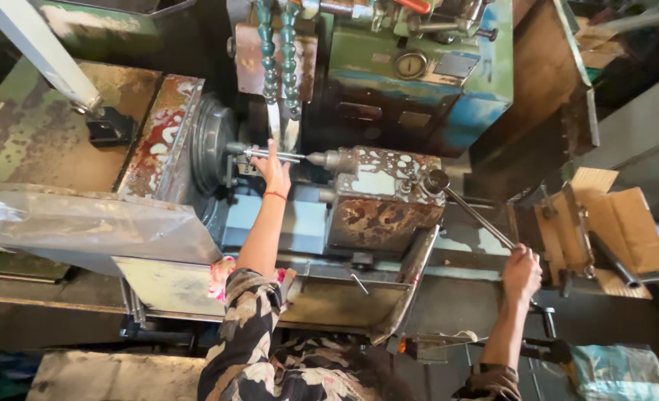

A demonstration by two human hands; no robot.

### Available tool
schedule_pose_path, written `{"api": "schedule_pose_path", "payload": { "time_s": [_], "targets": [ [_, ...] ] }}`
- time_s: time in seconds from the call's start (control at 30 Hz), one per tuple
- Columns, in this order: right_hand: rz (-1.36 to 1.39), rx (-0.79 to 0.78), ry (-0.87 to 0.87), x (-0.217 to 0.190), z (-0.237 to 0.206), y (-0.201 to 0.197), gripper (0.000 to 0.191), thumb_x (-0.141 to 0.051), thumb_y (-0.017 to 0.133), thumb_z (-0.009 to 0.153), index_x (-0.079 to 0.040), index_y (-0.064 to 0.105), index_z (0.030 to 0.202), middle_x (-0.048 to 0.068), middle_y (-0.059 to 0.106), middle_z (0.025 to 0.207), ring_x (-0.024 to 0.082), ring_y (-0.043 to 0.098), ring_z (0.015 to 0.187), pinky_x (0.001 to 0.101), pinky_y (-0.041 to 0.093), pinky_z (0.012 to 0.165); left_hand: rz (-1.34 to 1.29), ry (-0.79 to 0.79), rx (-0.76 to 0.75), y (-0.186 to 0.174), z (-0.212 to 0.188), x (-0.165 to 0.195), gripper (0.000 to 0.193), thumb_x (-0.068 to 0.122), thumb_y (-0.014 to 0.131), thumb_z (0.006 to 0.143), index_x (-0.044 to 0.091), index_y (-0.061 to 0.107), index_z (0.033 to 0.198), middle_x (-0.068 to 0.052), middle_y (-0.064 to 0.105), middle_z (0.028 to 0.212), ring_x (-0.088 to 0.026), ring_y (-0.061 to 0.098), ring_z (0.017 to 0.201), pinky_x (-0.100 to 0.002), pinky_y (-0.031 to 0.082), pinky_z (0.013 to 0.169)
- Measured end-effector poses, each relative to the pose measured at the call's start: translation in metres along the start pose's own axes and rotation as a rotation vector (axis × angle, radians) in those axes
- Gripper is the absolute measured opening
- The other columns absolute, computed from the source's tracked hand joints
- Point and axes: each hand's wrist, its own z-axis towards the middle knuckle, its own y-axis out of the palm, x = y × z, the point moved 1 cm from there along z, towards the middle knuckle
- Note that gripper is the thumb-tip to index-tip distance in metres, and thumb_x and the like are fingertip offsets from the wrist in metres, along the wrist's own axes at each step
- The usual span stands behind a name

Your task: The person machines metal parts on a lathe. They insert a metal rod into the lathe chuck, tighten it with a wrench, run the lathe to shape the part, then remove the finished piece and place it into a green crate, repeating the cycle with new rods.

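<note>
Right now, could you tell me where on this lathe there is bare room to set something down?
The pale blue bed between the left hand and the rusty tailstock is bare. The metal tray below looks mostly bare. It is crowded around the metal rod under the coolant nozzles, and by the long lever that the right hand grips.

A: How many views?

B: One. Head-worn camera, looking steeply down and forward over the person's own arms.

A: Facing what?

B: The lathe (359, 186), square on from the operator's side. Chuck (212, 145) left of centre, tailstock (385, 197) near centre, coolant hoses (279, 52) at the top edge.

A: How close?

B: Arm's reach. Left hand (274, 169) and right hand (521, 271) both in frame; patterned sleeve (244, 334) fills the bottom edge.
</note>
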Motion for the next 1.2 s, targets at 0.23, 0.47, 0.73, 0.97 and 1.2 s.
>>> {"api": "schedule_pose_path", "payload": {
  "time_s": [0.23,0.47,0.73,0.97,1.2],
  "targets": [
    [0.518,0.379,-0.13,-0.024,-0.054,-0.013,0.037,-0.021,0.066,0.112,0.005,0.056,0.135,0.022,0.054,0.122,0.021,0.061,0.08,0.0334,0.05,0.057,0.21,0.183,0.338,0.012,0.008,0.01,0.058,0.024,0.079,0.092,0.005,0.042,0.132,-0.013,0.061,0.127,-0.027,0.063,0.113,-0.045,0.053,0.098],
    [0.899,0.418,1.197,0.011,-0.227,0.037,0.042,-0.031,0.082,0.094,-0.006,0.051,0.109,0.007,0.063,0.098,0.023,0.067,0.078,0.0419,0.059,0.067,0.116,0.318,-0.431,0.011,-0.043,0.012,0.021,0.015,0.069,0.1,0.011,0.048,0.099,0.002,0.05,0.077,-0.009,0.048,0.061,-0.027,0.039,0.054],
    [1.429,-0.06,1.331,0.014,-0.27,0.071,0.023,-0.04,0.074,0.1,-0.021,0.064,0.108,-0.002,0.054,0.077,0.012,0.042,0.055,0.0312,0.037,0.049,0.673,0.265,-0.471,-0.117,-0.13,0.039,0.029,0.02,0.073,0.1,0.012,0.053,0.08,0.01,0.046,0.069,0.001,0.037,0.06,-0.022,0.029,0.05],
    [1.13,0.099,1.169,-0.019,-0.256,0.045,0.033,-0.047,0.071,0.103,-0.015,0.064,0.099,-0.002,0.06,0.083,0.011,0.045,0.06,0.03,0.036,0.051,0.685,0.307,-0.198,-0.259,-0.148,0.091,0.022,0.02,0.072,0.097,0.009,0.067,0.079,0.009,0.054,0.069,-0.002,0.042,0.062,-0.025,0.033,0.051],
    [1.269,-0.345,0.136,-0.148,-0.24,0.032,0.028,-0.029,0.069,0.101,-0.004,0.065,0.112,0.004,0.066,0.098,0.012,0.062,0.084,0.0247,0.05,0.071,1.65,0.615,0.074,-0.333,-0.198,0.157,0.036,0.041,0.082,0.086,0.009,0.066,0.09,-0.009,0.062,0.064,-0.027,0.06,0.055,-0.04,0.043,0.053]
  ]
}}
